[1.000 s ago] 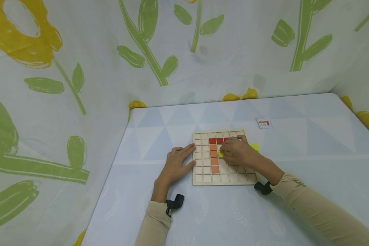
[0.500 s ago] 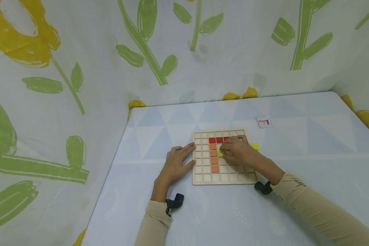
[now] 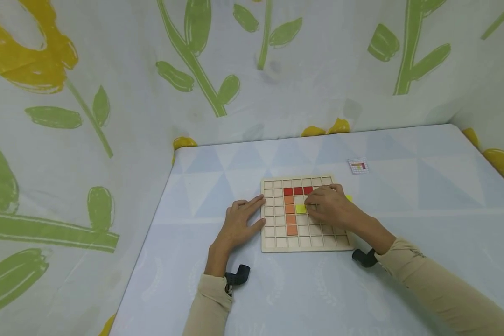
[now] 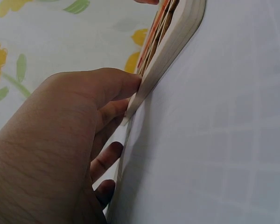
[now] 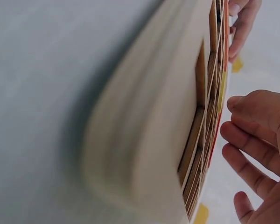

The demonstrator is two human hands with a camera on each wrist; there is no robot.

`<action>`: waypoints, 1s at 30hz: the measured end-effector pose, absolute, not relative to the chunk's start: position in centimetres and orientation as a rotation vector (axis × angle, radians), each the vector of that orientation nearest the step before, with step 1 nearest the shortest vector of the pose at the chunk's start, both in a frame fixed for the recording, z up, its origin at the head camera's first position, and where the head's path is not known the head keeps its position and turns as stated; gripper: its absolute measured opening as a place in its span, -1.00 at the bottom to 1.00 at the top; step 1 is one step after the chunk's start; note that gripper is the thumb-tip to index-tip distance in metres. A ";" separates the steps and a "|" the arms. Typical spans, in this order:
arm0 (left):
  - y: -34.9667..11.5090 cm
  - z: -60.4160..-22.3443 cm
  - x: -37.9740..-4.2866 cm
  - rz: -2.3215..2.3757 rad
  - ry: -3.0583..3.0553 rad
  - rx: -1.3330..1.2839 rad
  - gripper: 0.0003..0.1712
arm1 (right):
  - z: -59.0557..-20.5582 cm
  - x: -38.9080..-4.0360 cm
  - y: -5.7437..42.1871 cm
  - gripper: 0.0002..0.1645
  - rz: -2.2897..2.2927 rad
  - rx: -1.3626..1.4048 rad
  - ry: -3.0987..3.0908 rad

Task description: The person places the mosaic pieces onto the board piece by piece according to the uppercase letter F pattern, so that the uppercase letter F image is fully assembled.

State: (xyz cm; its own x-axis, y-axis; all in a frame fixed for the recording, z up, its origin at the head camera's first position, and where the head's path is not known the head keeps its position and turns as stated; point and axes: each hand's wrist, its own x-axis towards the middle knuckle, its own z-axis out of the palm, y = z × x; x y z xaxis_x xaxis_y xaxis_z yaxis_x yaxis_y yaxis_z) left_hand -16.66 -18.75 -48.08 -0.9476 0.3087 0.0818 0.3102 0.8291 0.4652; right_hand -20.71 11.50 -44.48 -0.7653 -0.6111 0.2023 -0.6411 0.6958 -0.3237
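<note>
A square wooden grid board (image 3: 280, 241) lies flat on the table. In its cells are red tiles (image 3: 298, 191) in a row, orange tiles (image 3: 291, 219) in a column, and a yellow tile (image 3: 300, 209) right of the column. My left hand (image 3: 239, 224) rests at the board's left edge, fingertips and thumb touching the rim. Over the board's right half hovers my right hand (image 3: 329, 205), its fingertips just right of the yellow tile. The right wrist view shows its thumb and fingers (image 5: 252, 158) apart with nothing between them. This hand hides the cells beneath it.
Another yellow tile (image 3: 349, 198) peeks out behind the right hand, by the board's right side. A small printed card (image 3: 358, 165) with a coloured grid pattern lies farther back on the table (image 3: 302, 294). A flower-printed cloth (image 3: 130, 70) surrounds the table's far and left sides.
My right hand has let go of the yellow tile and shifted slightly right, uncovering that tile and the third red one. The left hand has stayed at the board's edge.
</note>
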 end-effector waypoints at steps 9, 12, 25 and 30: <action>-18.7 -48.3 -16.7 -0.762 -2.979 -0.521 -0.31 | -44.6 -20.6 13.4 -0.82 0.593 0.980 -2.846; -18.7 -48.3 -16.7 -0.768 -2.970 -0.527 -0.31 | -44.6 -20.6 14.2 -0.79 0.598 0.951 -2.877; -18.8 -48.5 -16.6 -0.748 -3.003 -0.505 -0.31 | -44.2 -20.6 16.9 -0.73 0.664 0.918 -2.823; -18.7 -48.3 -16.6 -0.795 -2.983 -0.513 -0.31 | -44.0 -20.6 17.8 -0.73 0.653 0.896 -2.831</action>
State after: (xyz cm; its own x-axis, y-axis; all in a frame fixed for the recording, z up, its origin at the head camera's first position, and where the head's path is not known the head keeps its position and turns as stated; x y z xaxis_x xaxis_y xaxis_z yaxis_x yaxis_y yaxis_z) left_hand -16.56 -18.67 -48.33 -0.9463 0.3092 0.0945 0.3153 0.8171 0.4826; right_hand -20.61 17.79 -43.98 -0.8215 -0.5256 0.2208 -0.5693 0.7348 -0.3689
